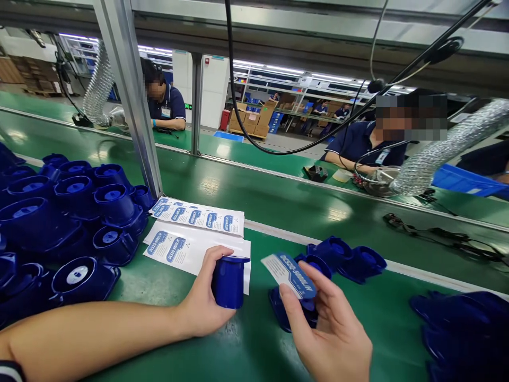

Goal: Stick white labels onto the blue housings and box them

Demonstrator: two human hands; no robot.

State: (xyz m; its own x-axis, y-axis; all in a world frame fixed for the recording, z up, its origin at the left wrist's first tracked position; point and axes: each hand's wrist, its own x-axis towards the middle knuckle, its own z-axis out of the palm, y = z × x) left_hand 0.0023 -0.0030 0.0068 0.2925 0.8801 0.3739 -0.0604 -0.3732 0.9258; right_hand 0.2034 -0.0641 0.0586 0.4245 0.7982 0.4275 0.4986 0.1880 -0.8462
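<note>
My left hand [210, 297] is wrapped round a dark blue plastic housing [230, 284], its smooth curved side facing me. Between the thumb and fingers of my right hand [330, 318] is a blue and white sticker label [291, 276] printed with a model number. The label is apart from the housing, to its right. Behind my left hand lie white label sheets, the nearer sheet [199, 246] with two stickers at its left end and the farther sheet [199, 216] with several. Just behind my right hand, partly covered by it, sits another blue housing [280, 313].
Many blue housings [75, 223] are heaped at left, with more behind my right hand [363, 262] and at the right edge [465, 334]. A metal post [129, 101] rises from the green bench [167, 350]. A black cable [233, 95] hangs overhead. Two co-workers sit across the line.
</note>
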